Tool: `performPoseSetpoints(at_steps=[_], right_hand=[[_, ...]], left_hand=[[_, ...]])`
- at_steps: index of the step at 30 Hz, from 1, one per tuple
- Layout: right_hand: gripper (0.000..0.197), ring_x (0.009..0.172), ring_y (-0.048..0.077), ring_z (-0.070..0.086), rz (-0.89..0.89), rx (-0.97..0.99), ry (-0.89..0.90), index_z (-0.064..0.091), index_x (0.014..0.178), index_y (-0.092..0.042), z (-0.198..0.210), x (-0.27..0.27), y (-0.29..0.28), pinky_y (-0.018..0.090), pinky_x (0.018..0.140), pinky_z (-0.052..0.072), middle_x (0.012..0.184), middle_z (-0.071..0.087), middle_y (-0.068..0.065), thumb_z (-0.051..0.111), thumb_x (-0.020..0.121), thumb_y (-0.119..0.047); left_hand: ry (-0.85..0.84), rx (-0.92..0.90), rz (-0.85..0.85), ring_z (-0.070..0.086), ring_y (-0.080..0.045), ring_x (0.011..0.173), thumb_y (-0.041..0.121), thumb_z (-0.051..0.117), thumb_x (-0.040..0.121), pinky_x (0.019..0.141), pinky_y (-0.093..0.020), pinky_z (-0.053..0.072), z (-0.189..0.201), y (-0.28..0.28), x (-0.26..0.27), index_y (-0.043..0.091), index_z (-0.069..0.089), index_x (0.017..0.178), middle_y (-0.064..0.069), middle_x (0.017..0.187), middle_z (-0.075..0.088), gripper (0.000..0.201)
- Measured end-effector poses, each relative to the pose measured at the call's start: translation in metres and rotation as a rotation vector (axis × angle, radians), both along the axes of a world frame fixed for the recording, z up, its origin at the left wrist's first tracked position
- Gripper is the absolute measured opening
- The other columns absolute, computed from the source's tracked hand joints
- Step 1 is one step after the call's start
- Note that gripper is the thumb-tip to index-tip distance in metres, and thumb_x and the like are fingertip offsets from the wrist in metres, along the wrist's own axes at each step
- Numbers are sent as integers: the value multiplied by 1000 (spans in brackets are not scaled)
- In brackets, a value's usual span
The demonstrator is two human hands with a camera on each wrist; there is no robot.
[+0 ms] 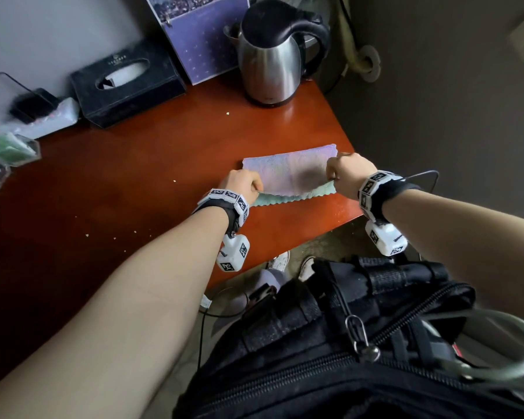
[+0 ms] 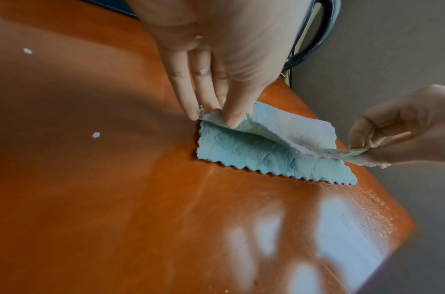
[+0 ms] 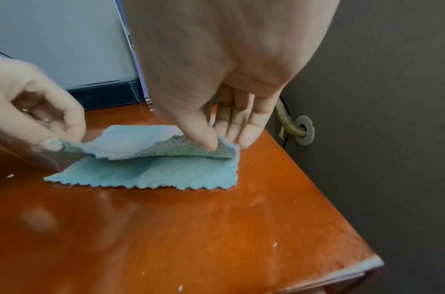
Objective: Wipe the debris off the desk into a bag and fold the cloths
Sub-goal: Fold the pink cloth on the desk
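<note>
Both arms outstretched, left hand [image 1: 243,183] & right hand [image 1: 347,173] pinching, thumb vs fingers, wrists banded

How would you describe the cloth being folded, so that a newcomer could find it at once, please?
Start at the steel kettle on the reddish-brown desk; nearer the person, by the desk's right corner, lies the cloth. The left hand and right hand each pinch one end of its upper layer. It is the only soft thing there: pale blue-green, with a zigzag edge.

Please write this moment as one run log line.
step: folding cloth | hands: left, right pinch upper layer | desk: crumbs remain
</note>
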State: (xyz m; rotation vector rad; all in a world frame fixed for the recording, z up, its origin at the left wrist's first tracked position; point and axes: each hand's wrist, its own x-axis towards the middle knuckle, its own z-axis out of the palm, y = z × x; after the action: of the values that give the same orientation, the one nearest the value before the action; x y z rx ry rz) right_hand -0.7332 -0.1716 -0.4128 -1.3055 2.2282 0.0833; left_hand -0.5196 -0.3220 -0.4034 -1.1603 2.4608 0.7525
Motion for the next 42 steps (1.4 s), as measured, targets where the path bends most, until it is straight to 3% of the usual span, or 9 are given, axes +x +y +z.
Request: performPoseSetpoints(at_steps=[9,13,19,24,26,29,33,38,42], right_hand=[[33,88,28,60,3,9,-18,65,93,-20,-6,3,4,35,68,54,101,57,3,51,73,3],[33,91,26,60,12,55,-48,64,96,-19,-10,6,9,36,72,55,102,57,3,51,74,2],[33,95,25,60,2,76,-76,65,105,-21,-13,10,13,32,70,51,106,53,2,56,79,-3],[32,99,24,60,-32,58,-96,67,108,-22,-14,11,12,33,77,54,108,54,0,54,82,-7],[33,100,24,59,-89,39,-99,67,107,-23,-14,10,13,34,77,54,104,54,-2,51,82,-8],[30,97,25,58,-170,20,-90,66,106,-17,-13,6,15,36,79,54,103,57,2,52,80,-9],[28,95,26,58,-272,-35,-76,64,101,-16,-17,-3,17,32,75,50,103,61,4,51,78,-4],[29,94,27,61,-423,-80,-120,65,107,-18,-22,-11,11,34,78,54,103,65,4,48,84,-10],[29,93,24,61,-487,-69,-161,63,110,-18,-27,-11,6,33,80,53,106,65,4,48,86,-12]], left_hand=[[-27,42,-20,62,-20,74,5,56,88,62,-26,48,-7,3,3,26,74,88,1,94,71,28],[-85,113,-65,66,-19,86,9,62,89,76,-30,56,-13,4,6,26,75,99,3,102,72,23],[-98,82,-74,57,-15,74,13,53,94,65,-26,48,-14,2,3,26,76,101,6,99,68,27],[-167,117,-122,67,-23,77,8,55,88,68,-31,56,-14,-2,-6,20,76,88,2,85,69,25],[-178,106,-160,57,-24,66,5,51,85,61,-29,49,-15,-4,-15,24,68,76,1,74,61,27],[-162,66,-190,44,-20,68,3,48,81,60,-30,43,-12,-10,-37,29,58,72,7,75,50,29],[-37,61,-213,62,-25,80,3,46,86,75,-36,58,-2,-15,-80,25,73,92,4,93,67,35],[64,35,-278,63,-23,100,10,58,91,81,-30,52,-2,-14,-133,20,68,108,-2,111,67,23],[66,44,-328,62,-22,106,17,61,94,78,-25,44,-9,-10,-166,18,64,118,-3,117,67,25]])
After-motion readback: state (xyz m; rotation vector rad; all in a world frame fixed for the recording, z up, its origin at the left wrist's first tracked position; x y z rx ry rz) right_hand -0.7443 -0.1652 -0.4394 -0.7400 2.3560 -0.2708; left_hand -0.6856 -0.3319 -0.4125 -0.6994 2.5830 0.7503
